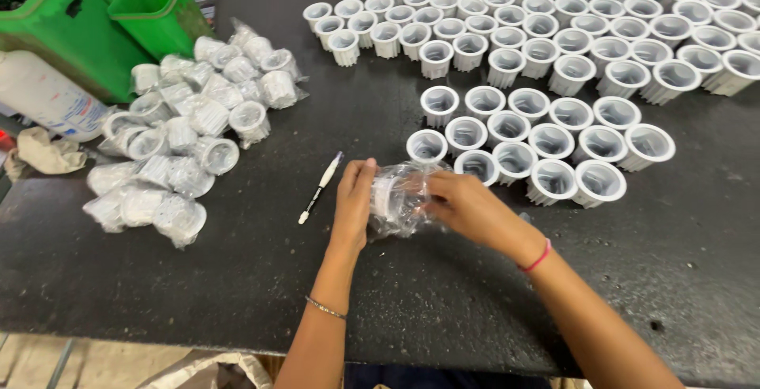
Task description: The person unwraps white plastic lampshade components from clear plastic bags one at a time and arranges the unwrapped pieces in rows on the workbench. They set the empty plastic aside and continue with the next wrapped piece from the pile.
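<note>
Centre of the frame: your left hand (354, 199) and right hand (465, 205) close from either side on one white ribbed plastic cup in its clear wrapper (398, 197), held just above the dark worktable (237, 278). The left-hand fingers (362, 174) pinch the film at the cup's left edge; the right-hand fingers (437, 187) press on the film on the opposite side. Whether the wrapper is already torn open cannot be told.

To do this step well, judge it so: steady the cup body with one hand and pull the film, not the cup, with the other, so the ribs are not crushed. Keep the work low over the table, clear of the standing rows.

Right of centre and across the upper right: unwrapped cups (546, 140), standing mouth-up in close rows, nearest ones just beside your right hand. Left of centre: a heap of wrapped cups (186, 144). Just left of your left hand: a white pen-like tool (319, 189), lying untouched. Upper left: green plastic bins (158, 9).
</note>
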Motion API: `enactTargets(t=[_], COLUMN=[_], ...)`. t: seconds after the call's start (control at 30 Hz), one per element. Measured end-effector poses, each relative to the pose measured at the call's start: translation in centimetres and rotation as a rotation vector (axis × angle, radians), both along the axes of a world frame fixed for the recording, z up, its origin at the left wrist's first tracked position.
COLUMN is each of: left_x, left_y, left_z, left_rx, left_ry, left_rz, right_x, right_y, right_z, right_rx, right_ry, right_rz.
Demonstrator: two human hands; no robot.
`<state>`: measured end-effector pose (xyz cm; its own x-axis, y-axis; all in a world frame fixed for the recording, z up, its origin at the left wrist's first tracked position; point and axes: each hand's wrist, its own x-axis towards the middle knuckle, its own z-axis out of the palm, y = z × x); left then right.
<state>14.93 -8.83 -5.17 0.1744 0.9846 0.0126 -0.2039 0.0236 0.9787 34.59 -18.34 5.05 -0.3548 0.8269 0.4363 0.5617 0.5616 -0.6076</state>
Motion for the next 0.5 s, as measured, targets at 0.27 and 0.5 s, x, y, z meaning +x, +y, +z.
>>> enactTargets(t=[0.27,0.5], left_x=[-0.6,0.0], left_y=[0.6,-0.6], left_z=[-0.1,-0.1], left_rx=[-0.013,0.039], left_ry=[-0.042,0.031], left_rz=[0.076,0.005], right_x=[-0.9,-1.5], right_y=[-0.1,0.5], right_z=[-0.1,-2.5], right_rx=[-0.245,-0.437], right_ry=[0.105,0.249], right_rz=[-0.265,-0.299])
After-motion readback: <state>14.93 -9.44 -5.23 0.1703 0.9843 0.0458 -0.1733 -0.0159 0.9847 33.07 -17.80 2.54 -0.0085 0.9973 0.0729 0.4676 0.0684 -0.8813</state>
